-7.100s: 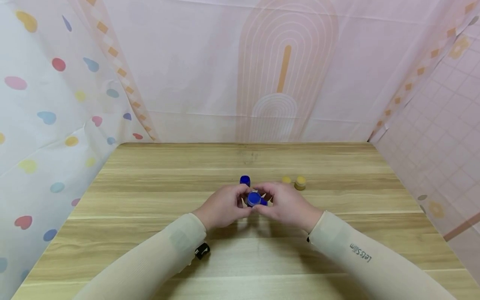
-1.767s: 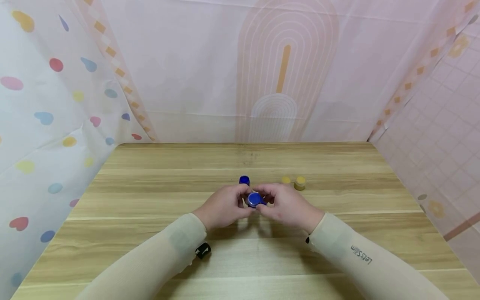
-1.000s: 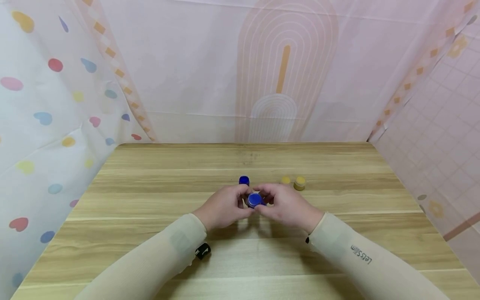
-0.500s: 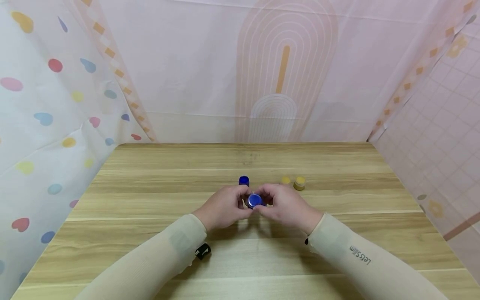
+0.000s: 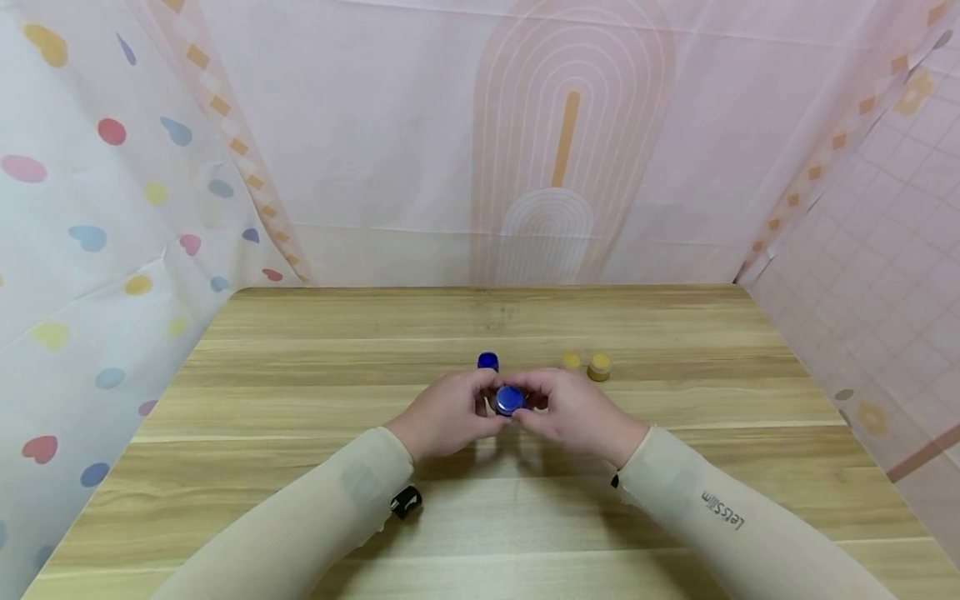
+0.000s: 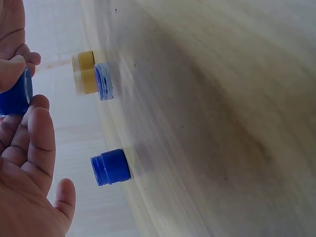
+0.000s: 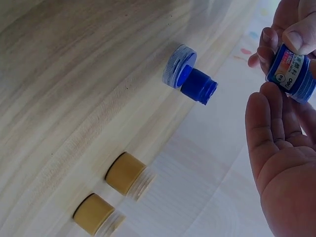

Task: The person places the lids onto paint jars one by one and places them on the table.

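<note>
The person's left hand (image 5: 447,414) and right hand (image 5: 576,414) both pinch a labelled blue paint jar (image 7: 285,71) between thumb and fingertips, raised off the worktop (image 5: 300,375), on the near side of the uncapped blue paint jar (image 5: 488,362) and slightly to its right. A loose screw lid (image 7: 175,67) lies just beside that uncapped jar; two yellow paint jars (image 5: 599,367) stand to its right. The step looks like turning the held jar's lid (image 7: 304,92): best keep one grip steady low down, twist evenly with the other, and stay upright against spills. Which grip has the lid, I cannot tell.
</note>
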A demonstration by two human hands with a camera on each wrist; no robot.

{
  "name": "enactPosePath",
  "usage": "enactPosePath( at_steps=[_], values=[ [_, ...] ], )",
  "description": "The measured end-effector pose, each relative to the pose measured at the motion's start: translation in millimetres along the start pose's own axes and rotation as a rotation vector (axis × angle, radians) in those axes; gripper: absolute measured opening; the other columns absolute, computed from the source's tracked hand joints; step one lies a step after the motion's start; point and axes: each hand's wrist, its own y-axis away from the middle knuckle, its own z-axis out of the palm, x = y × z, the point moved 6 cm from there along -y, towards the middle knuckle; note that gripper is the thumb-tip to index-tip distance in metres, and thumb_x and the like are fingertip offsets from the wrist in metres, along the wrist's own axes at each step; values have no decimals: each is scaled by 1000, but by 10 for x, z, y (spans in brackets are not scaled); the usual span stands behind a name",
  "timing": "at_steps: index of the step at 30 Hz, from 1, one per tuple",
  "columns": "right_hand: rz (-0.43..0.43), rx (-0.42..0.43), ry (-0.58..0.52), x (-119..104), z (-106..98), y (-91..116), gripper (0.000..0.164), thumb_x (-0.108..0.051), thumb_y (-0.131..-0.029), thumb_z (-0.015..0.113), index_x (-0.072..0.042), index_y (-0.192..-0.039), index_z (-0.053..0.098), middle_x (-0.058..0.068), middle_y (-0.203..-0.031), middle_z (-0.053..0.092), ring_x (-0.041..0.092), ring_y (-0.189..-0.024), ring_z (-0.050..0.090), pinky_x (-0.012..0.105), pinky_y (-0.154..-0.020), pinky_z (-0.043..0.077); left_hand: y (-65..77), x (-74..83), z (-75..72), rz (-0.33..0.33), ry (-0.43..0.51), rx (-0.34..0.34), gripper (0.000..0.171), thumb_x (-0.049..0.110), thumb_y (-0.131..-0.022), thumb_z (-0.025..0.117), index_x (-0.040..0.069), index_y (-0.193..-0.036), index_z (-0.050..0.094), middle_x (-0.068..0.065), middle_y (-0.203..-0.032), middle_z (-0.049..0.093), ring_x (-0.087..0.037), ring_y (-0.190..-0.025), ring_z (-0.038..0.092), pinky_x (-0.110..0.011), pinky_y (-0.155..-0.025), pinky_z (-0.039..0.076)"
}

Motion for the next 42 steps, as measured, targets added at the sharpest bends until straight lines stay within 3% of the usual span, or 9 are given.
enactPosePath(
  at_steps=[5, 10, 17, 26, 35, 42],
  values=[
    [38, 13, 9, 23, 9, -2, 31, -14, -96, 77, -7, -126, 72, 4, -116, 76, 12, -99, 71, 36, -90, 61, 3, -3, 3, -12, 6, -6, 21, 21, -91, 81, 18, -105, 67, 6, -82, 65, -11, -72, 61, -27, -65, 51],
    [85, 29, 11, 50, 14, -8, 29, -19, -94, 81, -7, -119, 72, 1, -106, 76, 10, -93, 69, 29, -85, 60, 0, -7, 13, -17, 10, -9, 20, 22, -92, 81, 18, -106, 67, 6, -84, 65, -11, -73, 60, -27, -66, 51],
    [41, 13, 19, 31, 15, -10, 43, -14, -94, 79, -5, -135, 67, 5, -118, 76, 12, -100, 72, 31, -90, 60, -1, -18, 18, -11, 12, -2, 21, 22, -91, 82, 18, -106, 67, 7, -84, 65, -11, -74, 61, -27, -67, 51],
    [9, -11, -10, 7, 3, -2, 40, -7, -96, 72, -6, -135, 68, 9, -129, 74, 17, -108, 73, 31, -94, 60, -1, -14, 17, -13, 11, -5, 20, 21, -90, 82, 18, -103, 66, 6, -82, 65, -11, -73, 61, -28, -66, 51],
    [76, 27, 27, 24, -3, 3, 26, -18, -93, 82, -7, -113, 71, 1, -100, 75, 8, -89, 68, 24, -80, 58, -6, 0, 32, -10, 17, -7, 20, 20, -90, 81, 17, -105, 68, 5, -84, 65, -11, -73, 61, -27, -66, 51],
    [52, 9, -11, 22, 7, 1, 44, -13, -94, 78, -5, -136, 66, 4, -114, 76, 13, -99, 71, 36, -89, 61, -4, -9, 19, -22, 22, -10, 20, 20, -91, 81, 18, -105, 67, 6, -84, 65, -12, -73, 61, -28, -67, 52]
  ],
)
